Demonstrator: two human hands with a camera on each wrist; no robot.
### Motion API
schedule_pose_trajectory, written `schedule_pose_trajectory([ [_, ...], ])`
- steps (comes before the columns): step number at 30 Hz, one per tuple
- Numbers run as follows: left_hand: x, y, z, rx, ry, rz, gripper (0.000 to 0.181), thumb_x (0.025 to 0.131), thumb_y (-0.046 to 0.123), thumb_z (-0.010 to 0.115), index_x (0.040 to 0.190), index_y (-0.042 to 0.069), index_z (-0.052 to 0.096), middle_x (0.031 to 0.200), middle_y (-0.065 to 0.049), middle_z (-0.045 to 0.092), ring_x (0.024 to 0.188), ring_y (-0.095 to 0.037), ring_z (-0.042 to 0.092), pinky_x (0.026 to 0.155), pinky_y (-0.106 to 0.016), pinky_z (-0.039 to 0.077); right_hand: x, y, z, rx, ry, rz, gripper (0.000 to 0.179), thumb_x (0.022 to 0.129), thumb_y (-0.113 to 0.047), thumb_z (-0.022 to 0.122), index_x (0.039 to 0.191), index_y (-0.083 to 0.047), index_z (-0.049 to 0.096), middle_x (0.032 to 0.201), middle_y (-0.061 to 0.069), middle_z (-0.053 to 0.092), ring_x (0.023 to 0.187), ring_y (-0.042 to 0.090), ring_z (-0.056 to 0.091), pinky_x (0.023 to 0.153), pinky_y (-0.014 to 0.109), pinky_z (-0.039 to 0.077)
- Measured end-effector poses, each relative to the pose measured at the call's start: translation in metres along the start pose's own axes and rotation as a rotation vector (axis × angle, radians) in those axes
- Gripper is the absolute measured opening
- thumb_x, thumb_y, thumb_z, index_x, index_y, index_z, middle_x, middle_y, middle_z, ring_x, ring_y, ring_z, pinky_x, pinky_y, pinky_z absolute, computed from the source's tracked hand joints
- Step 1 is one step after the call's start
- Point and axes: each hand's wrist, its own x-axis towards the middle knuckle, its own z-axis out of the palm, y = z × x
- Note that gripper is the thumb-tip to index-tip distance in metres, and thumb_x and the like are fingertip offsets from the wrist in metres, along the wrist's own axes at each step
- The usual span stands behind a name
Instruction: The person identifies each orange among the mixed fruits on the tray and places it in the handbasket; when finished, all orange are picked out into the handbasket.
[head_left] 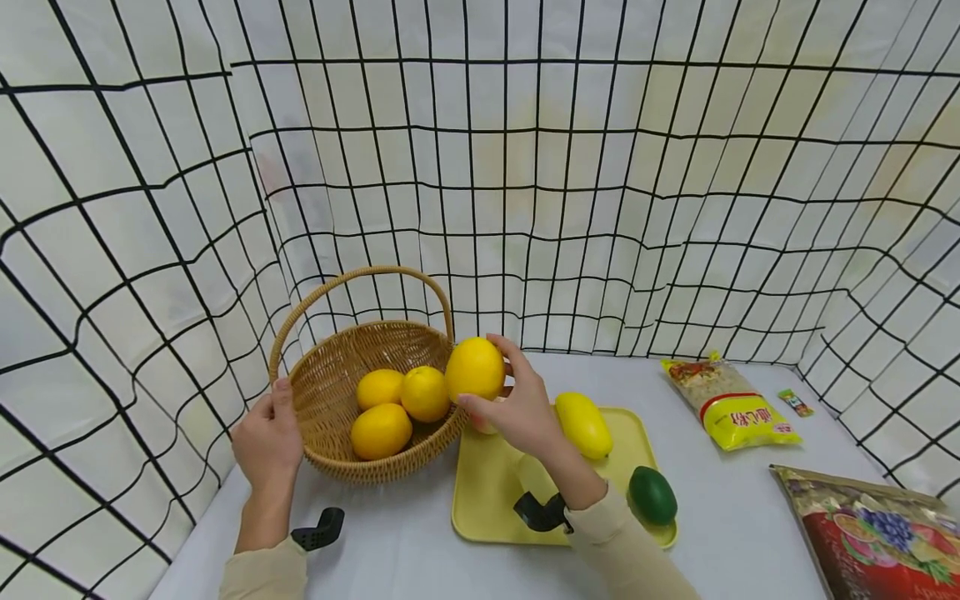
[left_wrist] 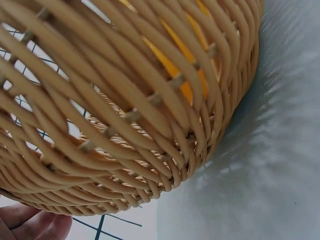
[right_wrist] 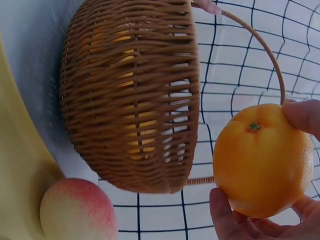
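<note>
My left hand [head_left: 272, 433] grips the left rim of a wicker basket [head_left: 318, 417] near the foot of its arched handle, thumb on top. Several orange-yellow fruits [head_left: 381, 432] lie inside the basket; their colour shows through the weave in both wrist views. In my right hand [head_left: 528, 412] is an orange [head_left: 475, 369], held between thumb and fingers beside the basket's right rim, above the tray. The right wrist view shows the orange [right_wrist: 262, 160] with its green stem end. Below it, a peach [right_wrist: 77, 210] sits by the tray's edge, mostly hidden in the head view.
A yellow tray [head_left: 487, 512] holds a yellow mango [head_left: 583, 425], a dark green avocado [head_left: 652, 496] and a pale fruit [head_left: 535, 475] partly behind my wrist. To the right lie a yellow food bag [head_left: 738, 408], a small packet [head_left: 795, 403] and a red bag [head_left: 885, 542]. Black netting [head_left: 540, 183] surrounds the table.
</note>
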Motion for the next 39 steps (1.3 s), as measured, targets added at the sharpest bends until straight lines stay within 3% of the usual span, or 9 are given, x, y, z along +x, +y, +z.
schedule_pose_trajectory([
  [8, 0.0, 0.001, 0.0, 0.001, -0.003, 0.003, 0.062, 0.1, 0.054, 0.043, 0.057, 0.01, 0.036, 0.048, -0.001, 0.028, 0.043, -0.016, 0.023, 0.045, -0.031, 0.017, 0.005, -0.003, 0.022, -0.069, -0.09, -0.064, 0.083, 0.077, -0.024, 0.085, 0.147, -0.026, 0.039, 0.138, 0.0, 0.049, 0.099, 0.023, 0.059, 0.079, 0.034, 0.054],
  [17, 0.001, 0.0, -0.001, 0.006, -0.007, 0.024, 0.059, 0.101, 0.049, 0.045, 0.057, 0.011, 0.037, 0.048, 0.0, 0.028, 0.042, -0.013, 0.02, 0.044, -0.028, 0.015, 0.004, -0.003, 0.041, -0.149, -0.131, -0.164, 0.083, 0.077, -0.028, 0.085, 0.146, -0.024, 0.04, 0.137, -0.004, 0.051, 0.106, 0.015, 0.058, 0.082, 0.03, 0.052],
  [25, 0.0, 0.002, -0.001, 0.008, -0.02, 0.012, 0.059, 0.102, 0.049, 0.044, 0.057, 0.011, 0.037, 0.047, 0.0, 0.028, 0.042, -0.014, 0.021, 0.044, -0.029, 0.016, 0.006, -0.015, 0.059, -0.326, -0.218, -0.131, 0.082, 0.076, -0.039, 0.083, 0.145, -0.024, 0.042, 0.14, -0.007, 0.049, 0.109, 0.013, 0.056, 0.085, 0.031, 0.049],
  [31, -0.001, 0.0, 0.0, 0.011, -0.013, 0.01, 0.06, 0.101, 0.05, 0.044, 0.057, 0.01, 0.039, 0.048, -0.001, 0.03, 0.043, -0.015, 0.024, 0.046, -0.031, 0.019, 0.011, -0.014, 0.074, -0.361, -0.305, -0.064, 0.083, 0.074, -0.047, 0.082, 0.144, -0.025, 0.043, 0.131, -0.007, 0.054, 0.1, 0.009, 0.055, 0.081, 0.027, 0.048],
  [39, 0.0, 0.001, 0.001, -0.009, 0.013, 0.041, 0.061, 0.1, 0.051, 0.046, 0.059, 0.006, 0.046, 0.05, -0.004, 0.036, 0.045, -0.017, 0.03, 0.048, -0.032, 0.024, 0.015, -0.014, 0.086, -0.452, -0.36, -0.024, 0.083, 0.073, -0.053, 0.081, 0.143, -0.027, 0.046, 0.124, -0.007, 0.057, 0.1, 0.01, 0.052, 0.082, 0.029, 0.046],
])
